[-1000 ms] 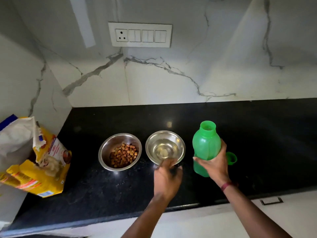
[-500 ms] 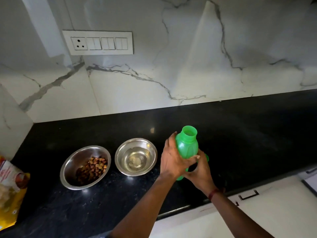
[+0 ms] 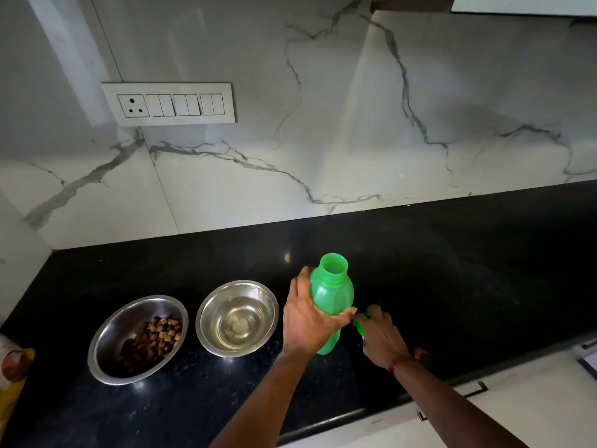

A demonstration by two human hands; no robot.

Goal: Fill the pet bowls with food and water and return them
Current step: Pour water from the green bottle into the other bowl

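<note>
Bowls: food bowl [image 3: 111,331] & water bowl [image 3: 208,305] sit side by side on the counter [image 3: 452,286], in its left half, nearer the front edge than the wall. Food bowl is closer to the left end, w/ kibble [image 3: 155,337] heaped in its bottom. Water bowl is just right of it, not touching, w/ clear water [image 3: 239,324] inside. Both look filled, so what's left is prob. closing up & carrying them back.

Bottle [image 3: 334,292] stands upright just right of the water bowl, mouth open, no cap on. L hand [image 3: 310,321] wraps its waist, fingers & thumb curled round it, prob. to steady it so it doesn't tip while being closed. R hand [image 3: 379,334] is down on the counter by the bottle's base, fingers curled over the green cap [image 3: 358,326], which shows only as a sliver under them. Looks like a pinch to lift it, though the thumb is hidden.

Bag [image 3: 13,367] pokes in at the left end, well apart from the bowls. Neither hand touches a bowl, so spill risk seems low.
</note>
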